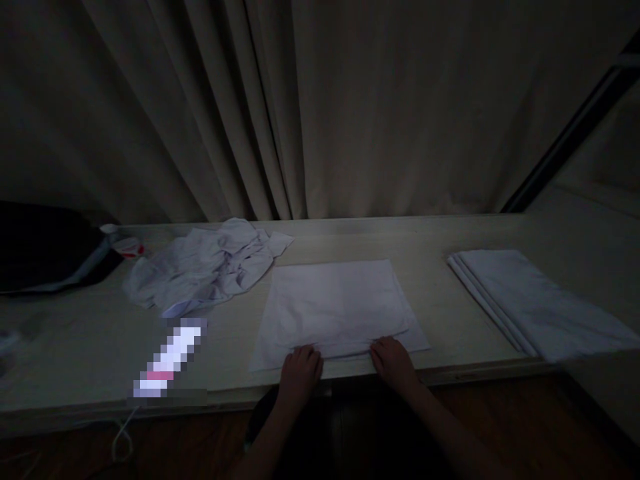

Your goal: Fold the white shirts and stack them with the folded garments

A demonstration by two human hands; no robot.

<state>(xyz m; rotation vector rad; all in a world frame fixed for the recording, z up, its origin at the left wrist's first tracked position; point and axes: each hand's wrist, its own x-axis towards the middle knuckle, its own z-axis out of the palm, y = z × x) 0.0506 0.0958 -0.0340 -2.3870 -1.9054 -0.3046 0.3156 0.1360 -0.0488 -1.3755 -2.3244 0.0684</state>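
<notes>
White cloth (pixel 336 308), partly folded, lies flat on the pale bench (pixel 440 300) right in front of the person, its near edge close to the bench's front edge. No writing or label can be read on anything in this dim light; a blurred-out oblong (pixel 170 360) sits to the left of the cloth, and a small bottle (pixel 123 243) with a red band stands farther back on the left, its print too small to make out.

Both hands rest on the near edge of the cloth. The left hand (pixel 300 372) is curled, fingers down on the near left part of the fold; the right hand (pixel 394 361) presses likewise just beside it on the right, a short stretch of hem between them. Whether the fingers pinch the fabric or only lie on it cannot be told.

A crumpled heap of white clothing (pixel 205 267) lies to the back left, apart from the cloth. A stack of folded sheets (pixel 530 300) lies well to the right. Bare bench shows between the cloth and the stack. A curtain (pixel 320 107) hangs along the bench's far edge.
</notes>
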